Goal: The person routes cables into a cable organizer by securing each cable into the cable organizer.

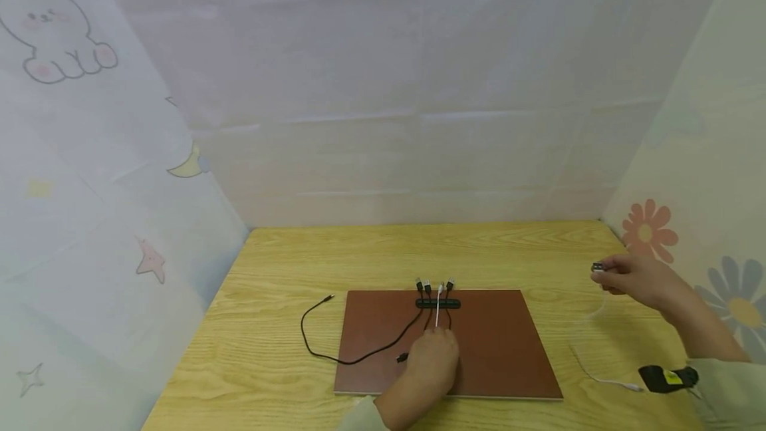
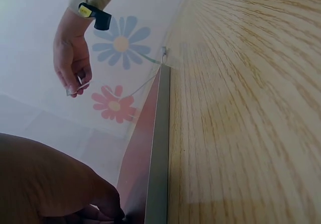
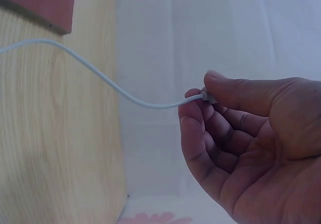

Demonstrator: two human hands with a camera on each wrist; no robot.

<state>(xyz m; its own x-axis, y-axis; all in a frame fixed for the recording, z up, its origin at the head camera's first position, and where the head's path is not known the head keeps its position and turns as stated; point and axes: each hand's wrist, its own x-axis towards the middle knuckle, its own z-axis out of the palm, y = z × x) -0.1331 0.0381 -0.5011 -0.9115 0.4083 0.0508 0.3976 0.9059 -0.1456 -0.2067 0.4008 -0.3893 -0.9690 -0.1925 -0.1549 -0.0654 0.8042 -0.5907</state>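
My right hand (image 1: 643,281) is raised above the table's right side. Its thumb and fingers pinch the USB plug (image 1: 597,267) of a white charging cable (image 3: 108,81), whose other end (image 1: 631,386) hangs lower near the right sleeve. My left hand (image 1: 429,359) is low over the brown board (image 1: 499,344), fingers curled around cables just below a black cable clip (image 1: 438,303). A white cable (image 1: 438,314) runs from that clip to the left fingers; their exact grip is hidden. Several black USB plugs (image 1: 451,283) stick out behind the clip.
A black cable (image 1: 308,344) loops off the board's left side onto the wooden table (image 1: 263,324). A black plug (image 1: 402,356) lies beside the left hand. Printed cloth walls (image 1: 383,118) enclose the back and sides. A black wrist camera (image 1: 667,378) sits at the right sleeve.
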